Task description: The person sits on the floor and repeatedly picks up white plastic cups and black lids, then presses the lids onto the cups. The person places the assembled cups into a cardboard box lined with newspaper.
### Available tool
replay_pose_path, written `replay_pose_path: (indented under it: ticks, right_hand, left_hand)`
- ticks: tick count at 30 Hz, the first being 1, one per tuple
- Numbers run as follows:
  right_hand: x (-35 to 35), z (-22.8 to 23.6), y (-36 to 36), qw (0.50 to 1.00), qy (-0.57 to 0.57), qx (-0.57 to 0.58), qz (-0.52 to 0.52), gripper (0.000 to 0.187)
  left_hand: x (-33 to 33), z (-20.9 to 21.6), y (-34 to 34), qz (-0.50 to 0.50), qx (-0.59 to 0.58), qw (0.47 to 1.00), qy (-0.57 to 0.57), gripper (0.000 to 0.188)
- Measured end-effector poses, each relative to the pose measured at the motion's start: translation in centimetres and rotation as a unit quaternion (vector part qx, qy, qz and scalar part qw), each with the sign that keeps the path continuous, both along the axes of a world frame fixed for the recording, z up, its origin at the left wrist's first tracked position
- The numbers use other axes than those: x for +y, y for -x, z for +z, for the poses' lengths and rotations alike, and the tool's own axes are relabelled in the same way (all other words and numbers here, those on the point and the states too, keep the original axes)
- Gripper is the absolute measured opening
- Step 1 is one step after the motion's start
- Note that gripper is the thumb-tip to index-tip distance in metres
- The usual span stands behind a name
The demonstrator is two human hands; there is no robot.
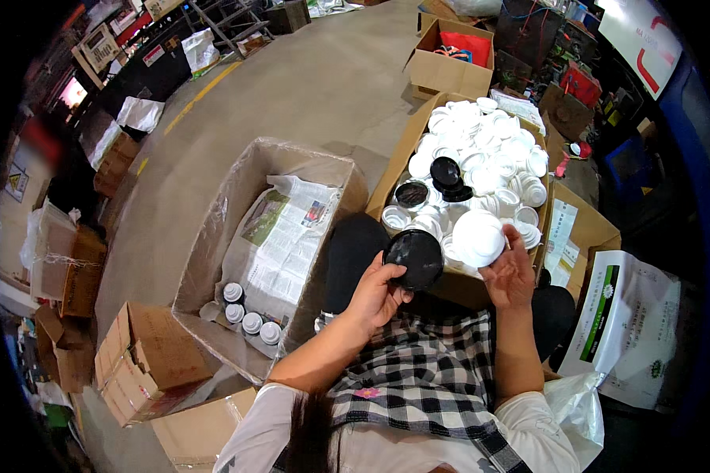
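Note:
My left hand (382,290) grips a round black plastic lid (415,258) by its near left edge, thumb on top. In my right hand (511,272) is a round white plastic lid (479,237), pinched at its right side. Both lids are held apart, side by side, over the near end of a cardboard box (392,175) heaped with white lids (481,154). A few black lids (446,173) lie on top of that heap.
Left of my knees stands a plastic-lined carton (205,244) with newspaper (280,229) and several white-topped stacks (252,322) inside. A closed carton (146,363) sits nearer left. Beyond the lid box is another box (450,71) with red contents; a white package (631,323) lies right.

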State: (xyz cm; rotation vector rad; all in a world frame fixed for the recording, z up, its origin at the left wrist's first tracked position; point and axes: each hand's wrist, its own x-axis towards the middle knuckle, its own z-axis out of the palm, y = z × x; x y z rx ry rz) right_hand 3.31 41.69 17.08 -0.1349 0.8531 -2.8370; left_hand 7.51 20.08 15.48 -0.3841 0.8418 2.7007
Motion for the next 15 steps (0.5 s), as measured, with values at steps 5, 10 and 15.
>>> replay_pose_path:
  ticks: [5, 10, 15]
  right_hand:
    - [0.1, -1.0, -1.1, 0.923, -0.353, 0.151, 0.029, 0.063]
    - [-1.0, -1.3, -2.9, 0.983, -0.114, 0.051, 0.135, 0.061]
    - [-0.2, -2.2, -2.3, 0.988, -0.059, 0.070, 0.123, 0.069]
  left_hand:
    - [1.7, 0.8, -1.1, -0.028, 0.059, 0.997, 0.031, 0.044]
    - [3.5, 3.0, -2.0, -0.059, 0.113, 0.989, 0.076, 0.046]
    - [4.1, 3.6, -1.8, -0.059, 0.122, 0.990, -0.030, 0.041]
